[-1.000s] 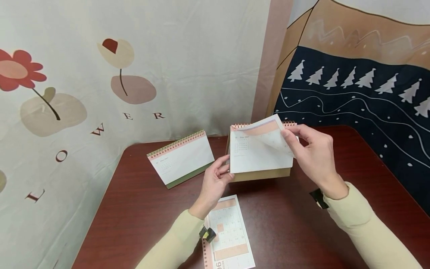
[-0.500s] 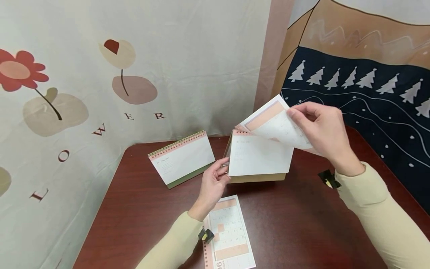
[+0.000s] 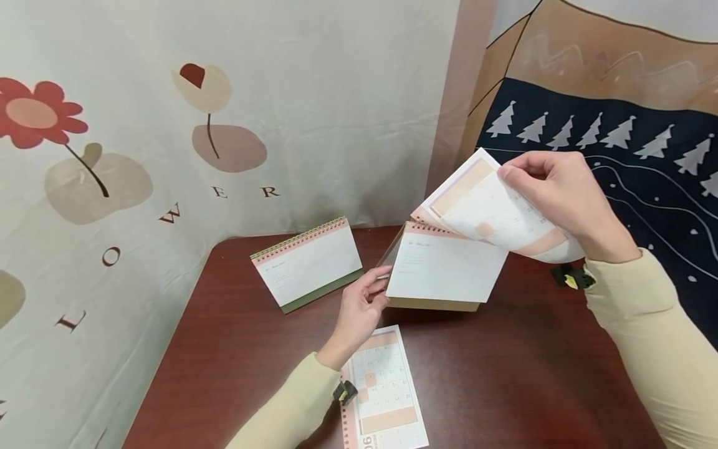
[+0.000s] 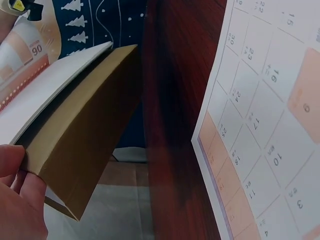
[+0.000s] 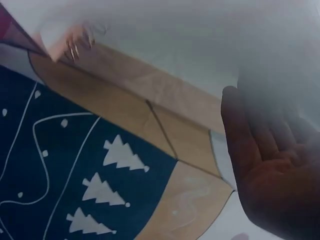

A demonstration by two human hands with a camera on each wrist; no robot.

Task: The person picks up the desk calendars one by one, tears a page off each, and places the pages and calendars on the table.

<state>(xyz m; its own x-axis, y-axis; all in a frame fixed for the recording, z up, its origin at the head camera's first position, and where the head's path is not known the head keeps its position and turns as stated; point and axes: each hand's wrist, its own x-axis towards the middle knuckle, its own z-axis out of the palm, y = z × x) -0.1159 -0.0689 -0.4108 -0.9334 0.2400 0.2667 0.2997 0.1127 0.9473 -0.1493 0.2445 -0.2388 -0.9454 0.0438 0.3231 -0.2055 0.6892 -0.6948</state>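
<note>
My left hand (image 3: 361, 305) grips the lower left edge of a desk calendar (image 3: 449, 271) with a tan cardboard stand. In the left wrist view, the thumb lies over the calendar's pages and the fingers (image 4: 34, 192) curl under the stand (image 4: 92, 135). Up at the right, my right hand (image 3: 566, 193) pinches the upper edge of a calendar page (image 3: 493, 206) with orange bands. This page is raised at a slant above the calendar, its punched edge close along the top of the binding. In the right wrist view the pale sheet (image 5: 175, 40) covers the fingertips of my right hand (image 5: 275, 165).
A second desk calendar (image 3: 311, 268) with a green base stands to the left on the dark red table (image 3: 224, 349). A loose calendar page (image 3: 387, 386) lies in front, partly under my left forearm. Printed cloth (image 3: 336, 112) hangs behind the table.
My right hand has moved up and to the right, lifting the page off the calendar's front and exposing the sheet beneath. The calendar has tilted back a little in my left hand.
</note>
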